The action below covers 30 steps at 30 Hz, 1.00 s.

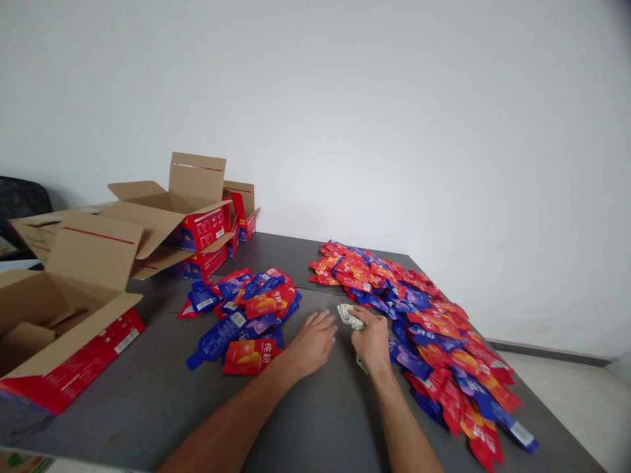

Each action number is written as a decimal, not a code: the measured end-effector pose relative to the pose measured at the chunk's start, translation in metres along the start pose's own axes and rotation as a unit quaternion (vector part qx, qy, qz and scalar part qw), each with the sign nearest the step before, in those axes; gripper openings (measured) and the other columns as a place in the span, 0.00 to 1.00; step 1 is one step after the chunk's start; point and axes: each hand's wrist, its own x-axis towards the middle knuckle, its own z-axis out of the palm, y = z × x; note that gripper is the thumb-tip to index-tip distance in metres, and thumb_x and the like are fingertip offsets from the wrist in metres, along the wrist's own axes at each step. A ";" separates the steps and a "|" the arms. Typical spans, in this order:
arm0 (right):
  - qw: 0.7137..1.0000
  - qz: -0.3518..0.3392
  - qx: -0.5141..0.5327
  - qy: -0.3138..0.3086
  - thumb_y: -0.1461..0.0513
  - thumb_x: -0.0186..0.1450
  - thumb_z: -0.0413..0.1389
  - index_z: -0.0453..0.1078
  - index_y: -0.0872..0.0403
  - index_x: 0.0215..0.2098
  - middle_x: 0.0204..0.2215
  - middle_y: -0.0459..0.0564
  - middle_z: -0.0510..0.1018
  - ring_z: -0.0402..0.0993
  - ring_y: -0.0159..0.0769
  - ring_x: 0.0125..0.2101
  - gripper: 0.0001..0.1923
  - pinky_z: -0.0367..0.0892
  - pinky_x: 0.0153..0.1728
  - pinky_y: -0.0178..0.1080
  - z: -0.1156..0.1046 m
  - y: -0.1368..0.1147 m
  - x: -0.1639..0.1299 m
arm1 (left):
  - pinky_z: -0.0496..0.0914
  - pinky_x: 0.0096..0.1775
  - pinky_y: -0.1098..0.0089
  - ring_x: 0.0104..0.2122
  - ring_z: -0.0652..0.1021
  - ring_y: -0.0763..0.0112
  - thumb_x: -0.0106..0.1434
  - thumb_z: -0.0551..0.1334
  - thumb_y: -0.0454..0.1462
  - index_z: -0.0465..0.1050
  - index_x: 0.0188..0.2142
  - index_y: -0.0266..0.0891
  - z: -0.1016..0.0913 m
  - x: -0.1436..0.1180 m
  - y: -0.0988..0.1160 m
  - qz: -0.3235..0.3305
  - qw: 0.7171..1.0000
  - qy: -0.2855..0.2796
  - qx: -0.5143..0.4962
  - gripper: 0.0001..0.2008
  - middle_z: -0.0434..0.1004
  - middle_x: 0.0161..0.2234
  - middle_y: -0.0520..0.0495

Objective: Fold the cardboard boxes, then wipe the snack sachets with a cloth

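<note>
My right hand (371,338) is closed around a crumpled whitish cloth (349,316), part of which sticks out past the fingers above the dark tabletop. To its left, my left hand (313,341) is open with its fingers stretched forward, holding nothing. Beside that hand lies a loose pile of red and blue pouches (263,303); a red pouch (250,356) with an orange fruit picture is close to my left wrist. A larger heap of similar pouches (436,322) spreads along the right side, just past my right hand.
An open red carton (93,355) with brown flaps stands at the near left. Behind it, more open cartons (210,226) are stacked, with another carton (246,220) near the white wall (394,131). The grey table (305,420) has its right edge beside the pouch heap.
</note>
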 end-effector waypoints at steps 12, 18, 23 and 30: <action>0.985 -0.067 -0.140 -0.078 0.77 0.46 0.49 0.76 0.49 0.51 0.53 0.51 0.76 0.71 0.44 0.48 0.37 0.62 0.48 0.42 -0.042 0.061 0.011 | 0.47 0.63 0.41 0.68 0.49 0.53 0.70 0.48 0.50 0.47 0.67 0.59 0.008 -0.002 0.024 0.095 0.987 -0.123 -0.046 0.27 0.51 0.69 0.50; 0.982 -0.054 -0.165 -0.073 0.76 0.48 0.50 0.77 0.50 0.50 0.52 0.54 0.77 0.71 0.46 0.46 0.34 0.62 0.46 0.43 -0.040 0.061 0.004 | 0.48 0.61 0.37 0.67 0.52 0.49 0.69 0.49 0.52 0.54 0.65 0.58 0.016 -0.003 0.026 0.079 0.990 -0.117 -0.027 0.26 0.58 0.66 0.48; 0.989 -0.027 -0.134 -0.056 0.76 0.47 0.50 0.77 0.50 0.49 0.51 0.52 0.77 0.70 0.45 0.44 0.34 0.63 0.46 0.43 -0.032 0.050 0.003 | 0.50 0.62 0.42 0.66 0.56 0.53 0.70 0.49 0.47 0.67 0.58 0.52 0.009 -0.002 0.024 0.053 0.997 -0.059 0.007 0.21 0.65 0.63 0.46; 0.996 -0.034 -0.072 -0.044 0.76 0.46 0.49 0.77 0.51 0.48 0.49 0.48 0.78 0.68 0.44 0.45 0.34 0.64 0.47 0.42 -0.024 0.039 0.004 | 0.50 0.63 0.46 0.63 0.62 0.52 0.71 0.47 0.45 0.81 0.38 0.40 0.000 0.006 0.006 -0.028 0.999 0.003 0.037 0.24 0.72 0.56 0.40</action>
